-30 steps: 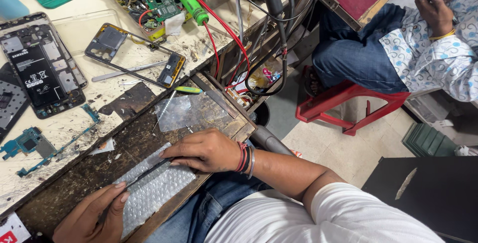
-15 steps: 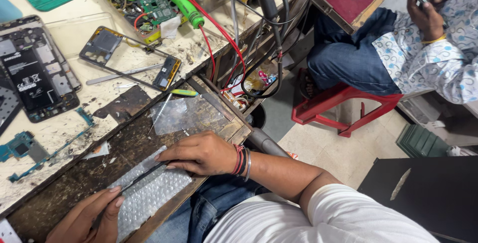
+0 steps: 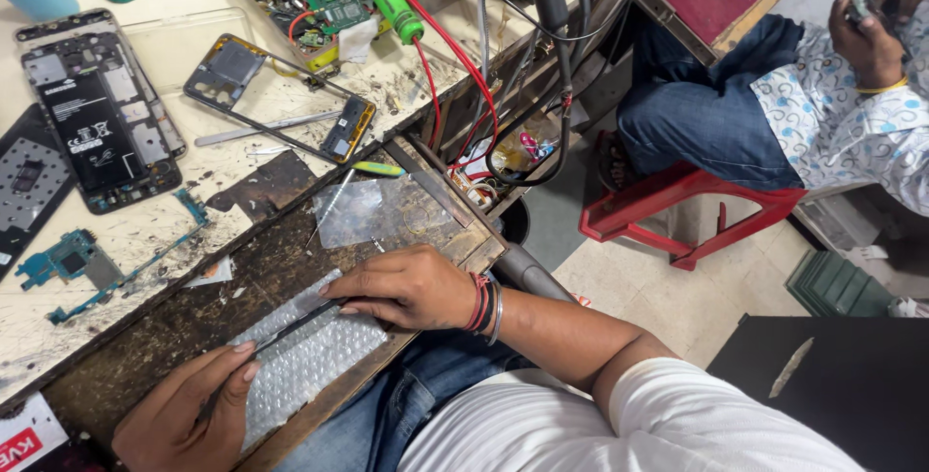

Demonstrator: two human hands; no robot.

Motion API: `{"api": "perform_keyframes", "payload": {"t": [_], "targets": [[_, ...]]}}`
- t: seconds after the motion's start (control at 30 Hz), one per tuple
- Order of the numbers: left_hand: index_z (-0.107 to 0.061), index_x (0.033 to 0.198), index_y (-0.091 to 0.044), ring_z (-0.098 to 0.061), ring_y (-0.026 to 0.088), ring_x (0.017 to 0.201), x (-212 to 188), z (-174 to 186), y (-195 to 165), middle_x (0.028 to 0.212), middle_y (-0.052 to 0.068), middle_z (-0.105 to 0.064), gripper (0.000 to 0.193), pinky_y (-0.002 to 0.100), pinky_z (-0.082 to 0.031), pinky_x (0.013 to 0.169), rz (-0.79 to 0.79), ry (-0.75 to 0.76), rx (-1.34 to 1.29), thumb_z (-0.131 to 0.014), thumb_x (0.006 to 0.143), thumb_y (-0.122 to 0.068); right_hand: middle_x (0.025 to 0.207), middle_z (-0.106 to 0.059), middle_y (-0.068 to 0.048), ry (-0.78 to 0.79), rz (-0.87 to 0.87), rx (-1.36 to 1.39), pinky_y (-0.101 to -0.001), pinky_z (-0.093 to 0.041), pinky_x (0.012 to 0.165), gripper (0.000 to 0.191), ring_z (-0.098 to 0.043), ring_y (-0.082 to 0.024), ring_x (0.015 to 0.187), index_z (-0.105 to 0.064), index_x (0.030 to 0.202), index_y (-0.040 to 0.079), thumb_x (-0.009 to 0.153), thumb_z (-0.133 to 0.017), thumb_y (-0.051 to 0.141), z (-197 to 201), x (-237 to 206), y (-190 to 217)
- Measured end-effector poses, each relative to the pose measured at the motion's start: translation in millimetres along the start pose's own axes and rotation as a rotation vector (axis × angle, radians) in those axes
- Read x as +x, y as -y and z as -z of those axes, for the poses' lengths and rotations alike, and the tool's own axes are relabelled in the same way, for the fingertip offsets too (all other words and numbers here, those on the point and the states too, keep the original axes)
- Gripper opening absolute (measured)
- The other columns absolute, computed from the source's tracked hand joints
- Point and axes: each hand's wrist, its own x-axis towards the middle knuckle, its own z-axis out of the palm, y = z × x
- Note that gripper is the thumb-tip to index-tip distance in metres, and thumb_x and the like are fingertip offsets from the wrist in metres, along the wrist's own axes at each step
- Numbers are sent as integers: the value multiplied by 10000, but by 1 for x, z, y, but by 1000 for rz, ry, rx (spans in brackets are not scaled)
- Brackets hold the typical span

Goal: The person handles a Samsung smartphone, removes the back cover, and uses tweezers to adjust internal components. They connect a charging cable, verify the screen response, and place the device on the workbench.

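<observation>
Since the earlier frame, the left hand (image 3: 189, 414) has slid a little nearer the lower edge of the wooden pull-out board (image 3: 242, 279), while the right hand (image 3: 411, 286) keeps its place on the bubble wrap (image 3: 300, 361).

Head view: both hands meet on one thin dark strip (image 3: 281, 332), lying across the bubble wrap on the board. Left hand is curled, thumb and forefinger pinching the strip's near end. Right hand lies flatter, fingers bent down, fingertips pressing the far end; whether it grips or only pins, I cannot tell. One clear plastic bag (image 3: 373, 211) lies just beyond, near a green-handled tool (image 3: 363, 168).

As a judgement, the work looks midway: the strip is free and being handled, while the phones beside it remain stripped and unassembled. On the workbench (image 3: 290, 114) I count one opened phone body (image 3: 92, 114), one bare gold-edged frame (image 3: 281, 95), one blue circuit piece (image 3: 73, 264), one green circuit board (image 3: 324, 3), one metal tweezers (image 3: 266, 127). Red wires (image 3: 455, 56) trail over the edge.

A second person (image 3: 832, 114) sits well apart on a red stool (image 3: 677, 211).
</observation>
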Motion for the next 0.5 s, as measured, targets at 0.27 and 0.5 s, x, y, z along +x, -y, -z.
{"api": "perform_keyframes", "payload": {"t": [0.27,0.5], "targets": [[-776,1067,-101,-766,190,954,-3,1,7,1034,118,-773,175,311,-593,854,6,32,27,-783,895,-136,1086,-744,-27,-14,18,14,-352,-599,791,265,-739,-225,908,-701,1234,144,985,-760,212,0,0,2],[-780,1060,-93,-770,179,954,-4,0,8,1021,116,-778,167,305,-600,823,55,48,28,-780,900,-138,1055,-744,-24,-2,-3,8,-354,-595,781,264,-740,-229,894,-708,1228,149,979,-769,213,-2,-1,2]]}}
